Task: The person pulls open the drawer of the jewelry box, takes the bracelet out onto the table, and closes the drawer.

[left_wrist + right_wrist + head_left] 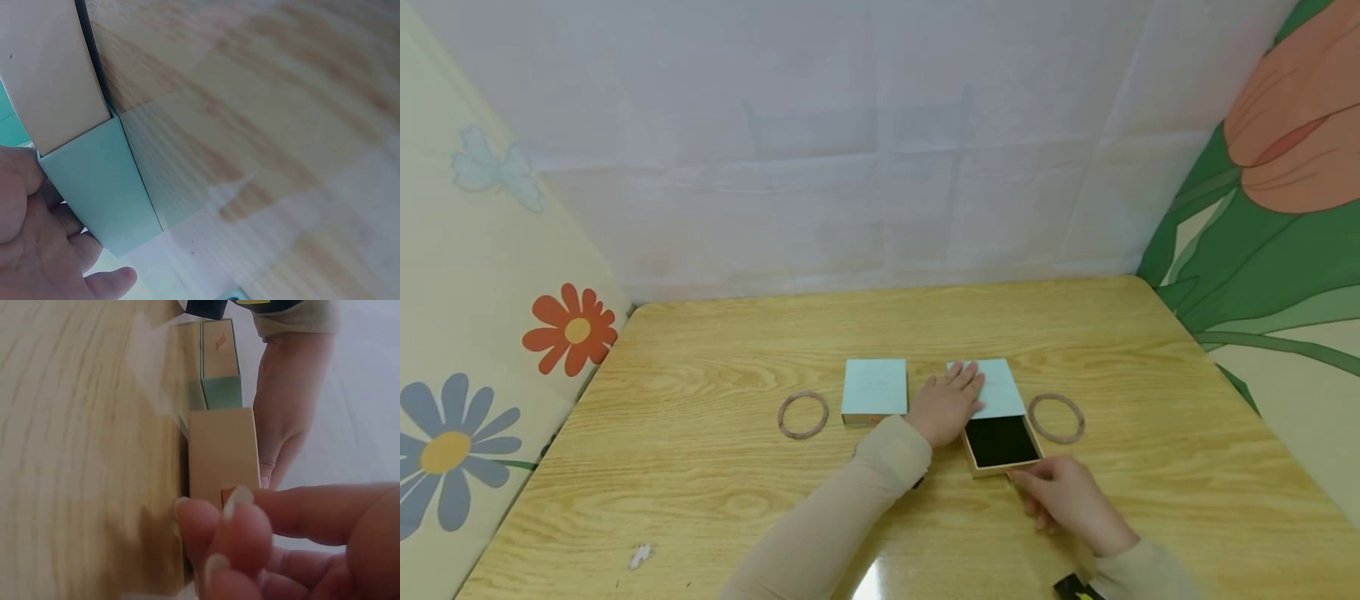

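Observation:
A light-blue drawer box (1000,392) lies at the middle right, its sleeve pale blue and its drawer (977,468) partly out toward the front. Black lining (1000,442) shows inside the drawer. My left hand (946,408) rests on the sleeve with its fingers extended over the top. In the left wrist view, the sleeve's side (103,181) runs beside that hand. At the drawer's front right corner, my right hand (1067,496) pinches a small orange-brown pull tab (227,495), seen in the right wrist view.
A second light-blue box (875,387), closed, sits left of my left hand. One thin brownish ring (803,392) lies left of it, another ring (1056,396) right of the opened box. A small white mark (641,556) shows on the wooden table (700,358).

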`<action>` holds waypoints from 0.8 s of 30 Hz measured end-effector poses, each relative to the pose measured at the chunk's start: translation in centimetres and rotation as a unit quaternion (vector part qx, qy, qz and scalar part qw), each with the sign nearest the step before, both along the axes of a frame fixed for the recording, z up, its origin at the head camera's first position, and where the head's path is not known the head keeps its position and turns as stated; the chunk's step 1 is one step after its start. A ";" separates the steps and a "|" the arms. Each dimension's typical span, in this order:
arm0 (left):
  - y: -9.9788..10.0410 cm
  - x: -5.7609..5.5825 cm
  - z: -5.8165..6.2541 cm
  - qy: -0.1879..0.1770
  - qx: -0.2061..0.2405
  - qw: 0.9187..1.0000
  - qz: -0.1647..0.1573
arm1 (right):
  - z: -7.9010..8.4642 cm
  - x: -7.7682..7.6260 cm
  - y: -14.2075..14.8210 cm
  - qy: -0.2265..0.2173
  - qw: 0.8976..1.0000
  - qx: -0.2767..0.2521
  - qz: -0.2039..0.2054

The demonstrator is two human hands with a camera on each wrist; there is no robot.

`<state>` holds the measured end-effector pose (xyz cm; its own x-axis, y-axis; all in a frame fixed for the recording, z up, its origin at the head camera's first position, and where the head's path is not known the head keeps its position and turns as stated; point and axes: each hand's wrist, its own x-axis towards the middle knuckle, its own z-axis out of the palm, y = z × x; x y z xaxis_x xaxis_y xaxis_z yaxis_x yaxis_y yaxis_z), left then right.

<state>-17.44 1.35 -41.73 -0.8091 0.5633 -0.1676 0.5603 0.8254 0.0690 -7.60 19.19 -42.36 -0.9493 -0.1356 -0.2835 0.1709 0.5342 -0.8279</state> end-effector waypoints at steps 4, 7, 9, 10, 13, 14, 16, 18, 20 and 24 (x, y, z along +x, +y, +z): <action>0.0 0.0 -0.1 0.001 0.004 1.000 0.001 | -0.1 0.0 -0.3 -0.011 1.000 -0.008 -0.004; 0.0 0.0 -0.2 0.002 0.006 1.000 0.003 | -0.2 0.0 -0.5 -0.015 1.000 -0.012 -0.003; 0.0 0.0 -0.2 0.003 0.004 1.000 0.004 | -0.3 0.0 -0.6 -0.018 1.000 -0.012 -0.001; 0.0 0.0 -0.2 0.002 0.004 1.000 0.004 | -0.3 0.0 -0.6 -0.020 1.000 -0.012 0.000; 0.0 0.0 -0.2 0.006 0.006 1.000 0.005 | -0.4 0.0 -0.7 -0.024 1.000 -0.013 -0.001; 0.0 0.0 -0.3 0.006 0.006 1.000 0.005 | -0.4 0.0 -0.7 -0.023 1.000 -0.013 -0.003; 0.0 -0.1 -0.3 0.007 0.005 1.000 0.003 | -0.4 0.0 -0.8 -0.024 1.000 -0.014 -0.007; 0.0 -0.1 -0.3 0.008 0.004 1.000 0.002 | -0.5 0.0 -0.9 -0.023 1.000 -0.015 -0.013; 0.0 -0.1 -0.2 0.007 0.001 1.000 0.002 | -0.6 0.0 -1.0 -0.023 0.999 -0.014 -0.018; 0.0 -0.1 -0.1 0.004 0.002 1.000 0.002 | -0.7 -0.1 -1.2 -0.023 0.999 -0.011 -0.027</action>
